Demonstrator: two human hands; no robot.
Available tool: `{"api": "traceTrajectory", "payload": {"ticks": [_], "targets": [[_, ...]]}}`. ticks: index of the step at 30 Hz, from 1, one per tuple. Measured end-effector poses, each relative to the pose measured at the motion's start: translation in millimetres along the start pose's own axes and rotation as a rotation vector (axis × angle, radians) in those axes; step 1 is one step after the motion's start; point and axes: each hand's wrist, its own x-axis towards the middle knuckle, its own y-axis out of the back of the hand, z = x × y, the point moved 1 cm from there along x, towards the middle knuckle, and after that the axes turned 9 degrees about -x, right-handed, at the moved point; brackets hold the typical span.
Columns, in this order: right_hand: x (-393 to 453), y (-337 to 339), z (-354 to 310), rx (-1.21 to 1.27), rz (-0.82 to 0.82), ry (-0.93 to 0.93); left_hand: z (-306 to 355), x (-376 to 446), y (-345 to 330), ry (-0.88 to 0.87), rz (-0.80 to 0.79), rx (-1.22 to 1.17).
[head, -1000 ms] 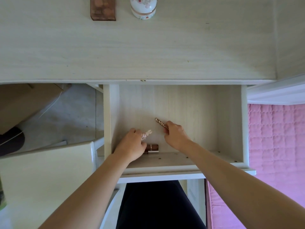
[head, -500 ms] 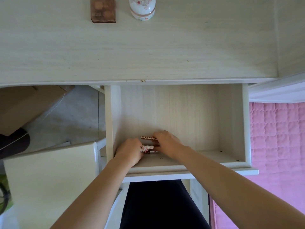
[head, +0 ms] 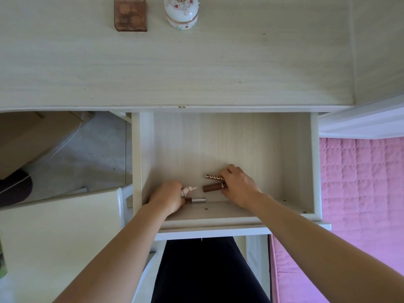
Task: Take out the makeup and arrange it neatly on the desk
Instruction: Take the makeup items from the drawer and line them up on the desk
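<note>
A pink quilted bedspread (head: pixel 360 182) lies to the right of the drawer unit. At left, a brown cardboard box (head: pixel 32 136) rests on the grey floor (head: pixel 91 154), with a dark rounded object (head: pixel 15 189) just below it and a white chair (head: pixel 65 226) nearer the camera.

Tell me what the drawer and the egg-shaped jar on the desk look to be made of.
Drawer: pale wood-grain board, probably laminate, matte; straight grain lines and screw heads show along the front panel. Egg-shaped jar: looks like glazed ceramic, glossy white with red floral print and a pinkish band; painted plastic cannot be ruled out.
</note>
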Motion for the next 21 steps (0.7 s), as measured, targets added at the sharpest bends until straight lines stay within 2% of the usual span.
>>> {"api": "traceTrajectory", "payload": {"ticks": [8, 16, 21], "targets": [[5, -7, -16, -0.190, 0.093, 0.104, 10, 10, -2, -0.073, -0.099, 0.043], [4, -6, -13, -0.118, 0.061, 0.057, 15, 7, -2, -0.118, -0.173, 0.074], [-1, 1, -14, 0.004, 0.037, -0.014, 15, 5, -2, -0.085, -0.184, 0.025]]}}
